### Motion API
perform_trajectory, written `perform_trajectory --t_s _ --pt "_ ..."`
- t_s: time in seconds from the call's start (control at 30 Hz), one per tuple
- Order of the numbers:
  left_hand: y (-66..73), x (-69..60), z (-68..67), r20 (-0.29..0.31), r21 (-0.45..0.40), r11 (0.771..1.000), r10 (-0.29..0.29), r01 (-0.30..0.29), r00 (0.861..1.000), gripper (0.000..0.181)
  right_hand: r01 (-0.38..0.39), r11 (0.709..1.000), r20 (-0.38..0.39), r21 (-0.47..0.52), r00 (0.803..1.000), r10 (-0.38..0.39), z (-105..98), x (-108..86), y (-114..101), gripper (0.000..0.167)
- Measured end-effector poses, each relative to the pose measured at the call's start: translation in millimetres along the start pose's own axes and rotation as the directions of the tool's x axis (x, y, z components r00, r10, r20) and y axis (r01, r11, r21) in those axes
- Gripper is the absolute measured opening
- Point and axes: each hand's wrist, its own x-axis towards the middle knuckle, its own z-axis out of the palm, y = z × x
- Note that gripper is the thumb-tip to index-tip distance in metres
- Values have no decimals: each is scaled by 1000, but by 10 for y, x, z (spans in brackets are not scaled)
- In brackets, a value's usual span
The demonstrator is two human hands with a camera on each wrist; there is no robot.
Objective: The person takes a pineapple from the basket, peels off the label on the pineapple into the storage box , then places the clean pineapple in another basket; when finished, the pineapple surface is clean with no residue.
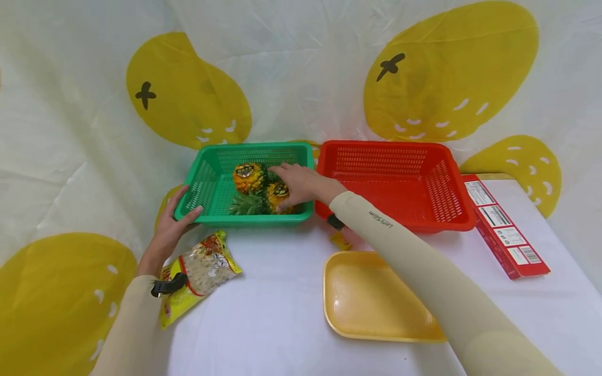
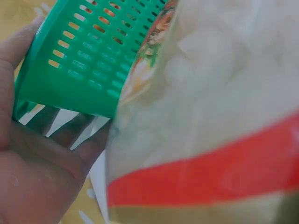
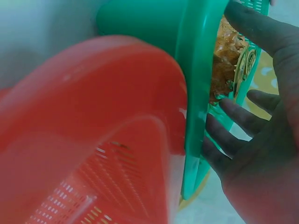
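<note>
A person's left hand [image 1: 170, 230] grips the left end of a green plastic basket [image 1: 254, 220] at center left of the frame, while the right hand [image 1: 300, 184], fingers spread, is over two labeled pineapples [image 1: 248, 180] inside, beside a red basket [image 1: 385, 198] at center right; whether it touches them is unclear.

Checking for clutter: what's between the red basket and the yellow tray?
Head view: a small yellow item lies between the red basket and the yellow tray; the right sleeve hides part of the stretch.
</note>
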Motion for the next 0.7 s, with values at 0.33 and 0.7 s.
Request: perform_trajectory --t_s 0.33,0.7 --pt "28 6 -9 5 25 999 -44 44 999 78 -1 999 13 34 1000 0 106 66 23 110" --pt "61 4 -40 3 63 996 -59 59 998 80 16 1000 -23 9 1000 -15 162 69 27 102"
